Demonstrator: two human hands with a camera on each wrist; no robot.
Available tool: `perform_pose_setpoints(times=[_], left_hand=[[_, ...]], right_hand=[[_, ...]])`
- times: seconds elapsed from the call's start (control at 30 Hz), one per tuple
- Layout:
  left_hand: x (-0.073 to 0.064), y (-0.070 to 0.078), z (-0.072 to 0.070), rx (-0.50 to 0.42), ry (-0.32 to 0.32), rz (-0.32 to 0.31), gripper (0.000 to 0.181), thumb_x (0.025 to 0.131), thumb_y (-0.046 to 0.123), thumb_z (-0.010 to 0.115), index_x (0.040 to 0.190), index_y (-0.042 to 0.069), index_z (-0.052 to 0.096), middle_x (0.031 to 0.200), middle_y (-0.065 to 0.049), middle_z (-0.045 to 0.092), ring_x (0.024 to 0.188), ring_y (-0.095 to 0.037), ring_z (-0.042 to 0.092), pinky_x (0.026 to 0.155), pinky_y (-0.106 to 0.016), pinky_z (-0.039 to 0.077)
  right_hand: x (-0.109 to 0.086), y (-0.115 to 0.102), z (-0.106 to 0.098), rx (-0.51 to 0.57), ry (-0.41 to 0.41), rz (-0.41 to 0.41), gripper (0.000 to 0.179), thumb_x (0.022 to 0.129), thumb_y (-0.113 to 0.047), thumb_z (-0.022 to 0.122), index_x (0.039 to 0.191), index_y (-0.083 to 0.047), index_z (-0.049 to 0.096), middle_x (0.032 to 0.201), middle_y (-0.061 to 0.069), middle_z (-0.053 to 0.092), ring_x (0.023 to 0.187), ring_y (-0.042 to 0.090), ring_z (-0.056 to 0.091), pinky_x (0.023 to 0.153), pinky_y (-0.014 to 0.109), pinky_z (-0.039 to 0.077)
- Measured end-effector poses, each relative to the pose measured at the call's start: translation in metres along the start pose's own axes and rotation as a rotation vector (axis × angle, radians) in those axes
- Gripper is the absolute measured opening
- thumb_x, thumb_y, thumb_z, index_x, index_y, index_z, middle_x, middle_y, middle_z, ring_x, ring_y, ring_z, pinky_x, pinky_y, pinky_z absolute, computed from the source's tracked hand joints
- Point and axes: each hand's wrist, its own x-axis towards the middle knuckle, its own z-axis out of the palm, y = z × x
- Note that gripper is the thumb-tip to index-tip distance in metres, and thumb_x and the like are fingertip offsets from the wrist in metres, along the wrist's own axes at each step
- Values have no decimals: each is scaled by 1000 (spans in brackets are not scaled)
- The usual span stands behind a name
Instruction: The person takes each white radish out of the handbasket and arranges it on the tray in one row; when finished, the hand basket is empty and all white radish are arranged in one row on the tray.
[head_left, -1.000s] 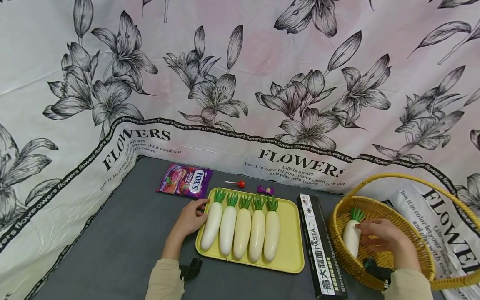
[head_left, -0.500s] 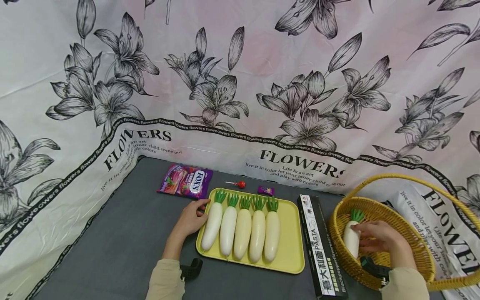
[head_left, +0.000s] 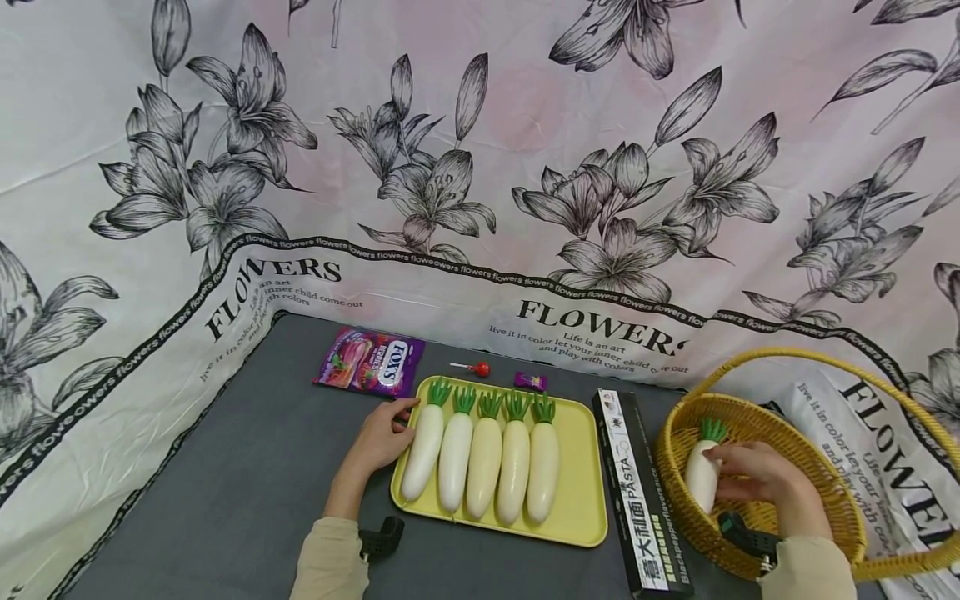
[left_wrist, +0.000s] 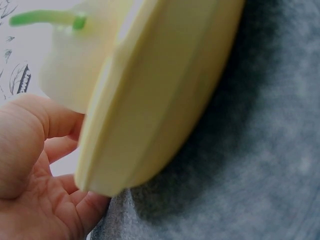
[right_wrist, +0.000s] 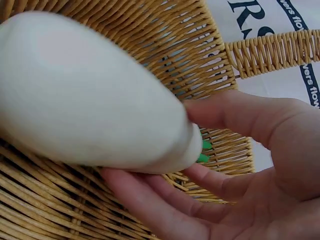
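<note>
My right hand (head_left: 768, 479) holds a white radish (head_left: 703, 477) with a green top inside the yellow wicker basket (head_left: 817, 467). The right wrist view shows the thumb on one side of the radish (right_wrist: 95, 95) and fingers on the other, near its leafy end. On the yellow tray (head_left: 581, 467) lie several more white radishes (head_left: 485, 468) in a row, green tops pointing away. My left hand (head_left: 384, 435) holds the tray's left edge near the far corner. In the left wrist view, the tray (left_wrist: 155, 100) partly hides that hand's fingertips.
A black pasta box (head_left: 641, 492) lies between tray and basket. Behind the tray are a purple candy bag (head_left: 370, 361), a red lollipop (head_left: 482, 367) and a small purple candy (head_left: 530, 381). The basket's tall handle (head_left: 795, 354) arches above it. A flowered cloth (head_left: 450, 208) hangs behind the table.
My right hand has shifted slightly left and closed in on the radish in the basket. The left hand and the tray stay where they were.
</note>
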Motion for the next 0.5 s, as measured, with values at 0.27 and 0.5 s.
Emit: perform_pose_setpoints(times=[0.27,0.5], left_hand=[[1,0,0,9,4,7,49,80,0,62,130,1,62,99,-11,60,82,-21,62,76,-39,52],[0,-1,0,11,-5,-2,49,81,1,62,130,2,62,99,-11,59,83,-21,61,77,-39,51]], right_hand=[[-7,-6,-3,49,40,-26,64,98,-21,56,138,21,28,113,25,48,86,20,63,81,40,56],[-15,-11,-3,25,43,-59,72,100,-23,51,143,22,15,117,29,45,87,20,66,81,40,56]])
